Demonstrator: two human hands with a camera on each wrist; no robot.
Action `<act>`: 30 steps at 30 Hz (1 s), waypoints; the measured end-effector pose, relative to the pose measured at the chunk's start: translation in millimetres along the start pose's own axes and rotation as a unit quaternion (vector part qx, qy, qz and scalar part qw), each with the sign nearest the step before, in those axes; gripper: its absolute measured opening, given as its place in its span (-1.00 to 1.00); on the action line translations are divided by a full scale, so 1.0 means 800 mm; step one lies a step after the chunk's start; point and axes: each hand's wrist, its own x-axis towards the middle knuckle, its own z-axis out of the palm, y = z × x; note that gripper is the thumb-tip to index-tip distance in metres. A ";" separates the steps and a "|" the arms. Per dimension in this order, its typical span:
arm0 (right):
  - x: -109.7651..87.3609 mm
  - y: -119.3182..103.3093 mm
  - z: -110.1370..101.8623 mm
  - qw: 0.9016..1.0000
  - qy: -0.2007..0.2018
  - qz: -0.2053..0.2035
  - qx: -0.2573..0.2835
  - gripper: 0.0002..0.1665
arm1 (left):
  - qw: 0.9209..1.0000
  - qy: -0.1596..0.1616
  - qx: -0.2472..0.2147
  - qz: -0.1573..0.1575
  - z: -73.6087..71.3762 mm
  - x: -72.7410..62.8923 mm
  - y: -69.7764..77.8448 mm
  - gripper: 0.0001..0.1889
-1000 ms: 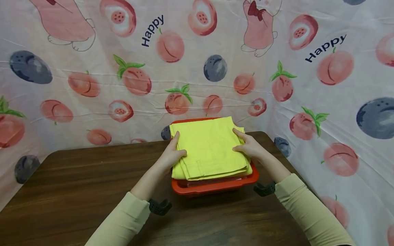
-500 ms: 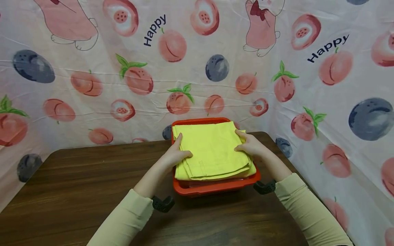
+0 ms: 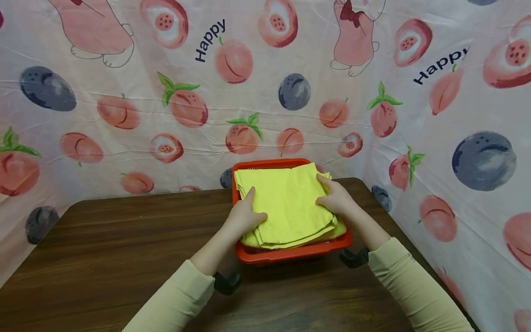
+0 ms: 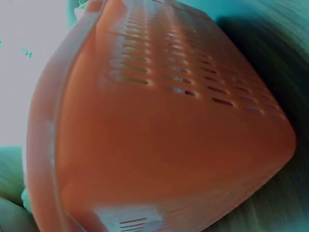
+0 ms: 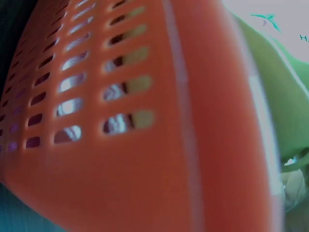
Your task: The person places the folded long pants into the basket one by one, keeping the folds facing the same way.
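Observation:
Folded yellow pants [image 3: 290, 203] lie as a flat stack in a red plastic basket [image 3: 292, 253], reaching close to its rim. My left hand [image 3: 240, 219] grips the stack's left side, thumb and index finger showing on top. At the right side my right hand [image 3: 338, 198] holds it in the same way. The other fingers of both hands are hidden. In the left wrist view the slotted basket wall [image 4: 159, 140] fills most of the picture. Cloth, greenish in the right wrist view, shows past the basket rim [image 5: 217, 96].
The basket stands toward the back right of a dark wooden table [image 3: 137, 258]. Behind and to the right hangs a fruit-print sheet [image 3: 257, 92]. Dark wrist devices [image 3: 227, 282] sit below both hands, near the rolled sleeves.
The pants have sunk a little into the basket, showing more of its back rim. My left hand has slid right and inward over the cloth; the right hand has barely moved.

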 end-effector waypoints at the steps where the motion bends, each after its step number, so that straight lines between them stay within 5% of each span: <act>1: 0.000 0.000 0.000 1.000 0.000 -0.001 -0.003 -0.04 | 1.000 -0.003 0.008 0.000 -0.001 0.000 0.001 -0.06; 13: 0.000 -0.006 -0.003 0.998 -0.036 0.014 -0.039 -0.03 | 0.991 -0.068 0.115 -0.002 -0.002 0.017 0.007 -0.05; 21: 0.008 -0.016 -0.009 0.987 -0.100 0.011 -0.127 -0.05 | 0.993 -0.064 0.099 -0.007 -0.002 0.019 0.005 -0.03; 30: -0.002 -0.016 -0.017 0.987 -0.125 0.006 -0.101 -0.05 | 0.996 -0.088 0.025 0.003 -0.016 0.005 0.001 0.02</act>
